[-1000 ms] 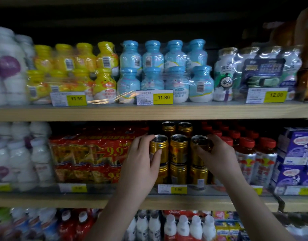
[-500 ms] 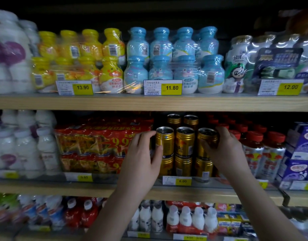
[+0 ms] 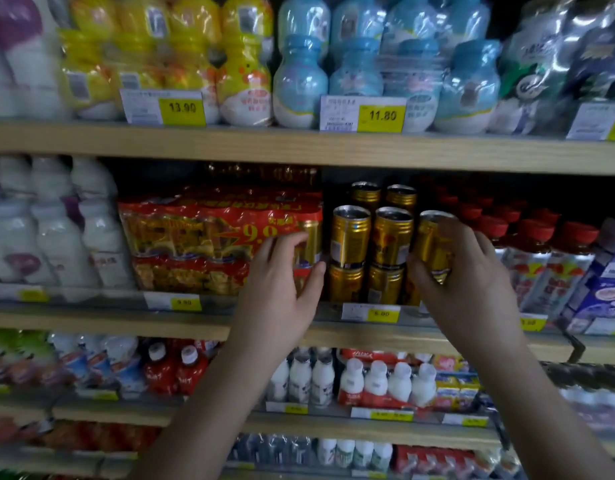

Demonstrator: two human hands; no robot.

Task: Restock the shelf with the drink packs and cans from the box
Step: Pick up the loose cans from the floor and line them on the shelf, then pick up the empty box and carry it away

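Gold can point(image 3: 432, 244) upright, grasped in my right grip point(image 3: 472, 285) | lower cans point(image 3: 382, 284) directly beneath it | left grip point(image 3: 278, 282) released, farther away leftward.

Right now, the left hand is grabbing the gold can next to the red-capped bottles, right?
Not quite. It is the right hand that grips the gold can next to the red-capped bottles. The left hand is open and holds nothing. The head view shows it.
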